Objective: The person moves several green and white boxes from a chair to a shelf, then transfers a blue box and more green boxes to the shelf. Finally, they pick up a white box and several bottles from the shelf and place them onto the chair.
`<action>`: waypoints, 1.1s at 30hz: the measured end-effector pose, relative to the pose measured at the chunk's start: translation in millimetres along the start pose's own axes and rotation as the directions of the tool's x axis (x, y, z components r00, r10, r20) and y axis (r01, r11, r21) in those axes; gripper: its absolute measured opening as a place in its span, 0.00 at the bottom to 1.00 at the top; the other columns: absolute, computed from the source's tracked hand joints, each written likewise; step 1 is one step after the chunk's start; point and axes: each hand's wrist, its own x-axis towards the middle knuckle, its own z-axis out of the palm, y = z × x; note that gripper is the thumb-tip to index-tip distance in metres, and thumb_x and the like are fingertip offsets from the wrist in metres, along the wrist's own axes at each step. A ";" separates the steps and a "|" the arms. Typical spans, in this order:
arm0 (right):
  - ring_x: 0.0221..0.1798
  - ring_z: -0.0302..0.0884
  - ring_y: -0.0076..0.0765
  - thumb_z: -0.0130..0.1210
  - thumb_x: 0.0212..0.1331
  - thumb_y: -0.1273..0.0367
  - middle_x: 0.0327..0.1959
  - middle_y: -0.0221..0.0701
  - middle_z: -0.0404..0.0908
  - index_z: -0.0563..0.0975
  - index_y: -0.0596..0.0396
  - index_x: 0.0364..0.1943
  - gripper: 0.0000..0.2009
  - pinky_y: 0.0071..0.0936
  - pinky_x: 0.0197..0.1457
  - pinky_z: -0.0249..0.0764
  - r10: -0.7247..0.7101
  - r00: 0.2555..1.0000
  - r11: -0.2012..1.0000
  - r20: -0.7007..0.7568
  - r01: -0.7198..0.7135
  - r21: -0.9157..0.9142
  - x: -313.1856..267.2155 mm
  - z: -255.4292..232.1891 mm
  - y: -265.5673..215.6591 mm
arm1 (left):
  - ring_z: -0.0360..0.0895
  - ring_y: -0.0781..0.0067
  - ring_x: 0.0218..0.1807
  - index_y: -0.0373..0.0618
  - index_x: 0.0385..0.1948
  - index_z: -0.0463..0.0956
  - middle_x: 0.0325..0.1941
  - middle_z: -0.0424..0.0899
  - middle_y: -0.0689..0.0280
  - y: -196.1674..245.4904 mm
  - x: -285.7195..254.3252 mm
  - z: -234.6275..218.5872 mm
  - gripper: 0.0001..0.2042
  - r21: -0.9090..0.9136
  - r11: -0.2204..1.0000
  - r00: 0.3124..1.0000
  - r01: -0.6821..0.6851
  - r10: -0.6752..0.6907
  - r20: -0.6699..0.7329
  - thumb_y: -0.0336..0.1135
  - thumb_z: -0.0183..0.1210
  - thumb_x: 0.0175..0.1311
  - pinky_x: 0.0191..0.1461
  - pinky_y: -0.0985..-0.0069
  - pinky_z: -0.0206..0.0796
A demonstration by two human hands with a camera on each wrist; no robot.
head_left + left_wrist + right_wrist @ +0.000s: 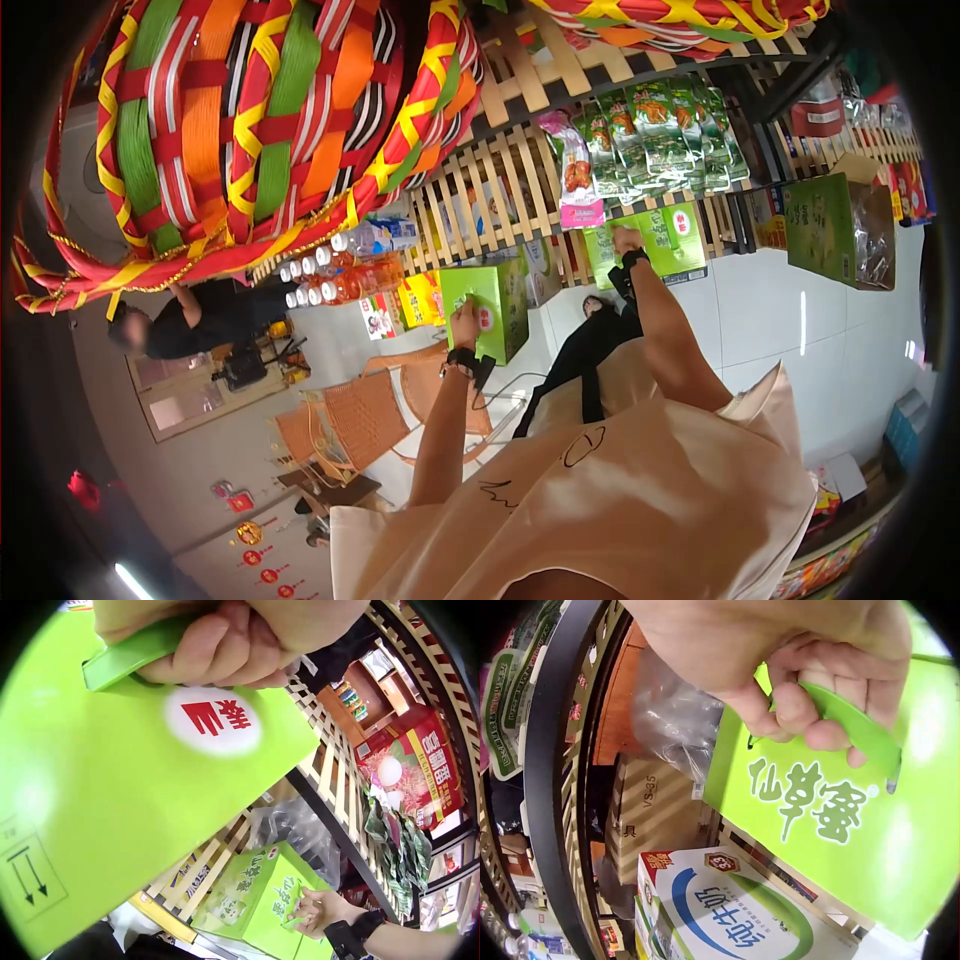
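My left hand (465,325) grips the strap handle of a bright green carton (512,300) with a white oval logo. In the left wrist view its fingers curl round the green handle (142,652), and the carton's face (142,795) fills the left side. My right hand (627,240) holds the strap handle of a second green carton (690,255), at the lower slatted shelf. Close up in the right wrist view, the fingers wrap that green handle (855,724) above large printed characters. Beside this carton stands a white milk carton (727,907).
Green snack packets (660,135) and a pink packet (577,175) lie on the slatted shelf (490,190). A woven basket (280,120) looms close overhead. Bottles (345,280) stand to the left, near wicker chairs (365,420). Another person (190,325) is farther left. An opened green carton (825,230) stands right.
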 end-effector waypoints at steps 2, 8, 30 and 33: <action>0.10 0.63 0.30 0.47 0.41 0.61 0.08 0.31 0.67 0.67 0.57 0.09 0.15 0.25 0.14 0.59 0.028 0.999 0.999 0.038 -0.027 -0.026 11.5 -6.1 0.9 | 0.64 0.68 0.17 0.37 0.20 0.69 0.15 0.68 0.57 -8.7 2.4 1.0 0.11 0.192 0.967 0.984 -0.166 0.175 -0.031 0.36 0.43 0.49 0.24 0.74 0.55; 0.09 0.60 0.28 0.46 0.40 0.61 0.08 0.33 0.66 0.66 0.58 0.10 0.14 0.26 0.12 0.54 -0.075 0.990 0.985 0.122 0.092 -0.147 15.6 -35.3 1.7 | 0.67 0.69 0.13 0.40 0.31 0.67 0.13 0.69 0.60 -20.1 15.1 0.8 0.09 0.424 0.898 0.988 -0.120 0.068 0.136 0.27 0.45 0.47 0.16 0.77 0.59; 0.11 0.63 0.25 0.40 0.48 0.56 0.05 0.29 0.66 0.66 0.57 0.06 0.22 0.22 0.19 0.61 0.012 0.960 0.999 0.281 -0.001 -0.041 12.1 -34.8 1.7 | 0.43 0.85 0.04 0.49 0.09 0.57 0.04 0.48 0.77 101.0 -38.1 61.8 0.15 -0.384 0.641 0.718 0.664 -0.405 0.565 0.41 0.40 0.54 0.07 0.86 0.35; 0.10 0.62 0.25 0.40 0.48 0.56 0.03 0.28 0.64 0.66 0.56 0.04 0.23 0.22 0.21 0.61 -0.076 0.947 0.958 0.311 0.156 -0.241 13.0 -35.7 3.1 | 0.41 0.85 0.05 0.51 0.11 0.57 0.04 0.48 0.77 103.8 -21.5 69.5 0.14 -0.475 0.482 0.670 0.736 -0.419 0.613 0.41 0.39 0.54 0.07 0.86 0.34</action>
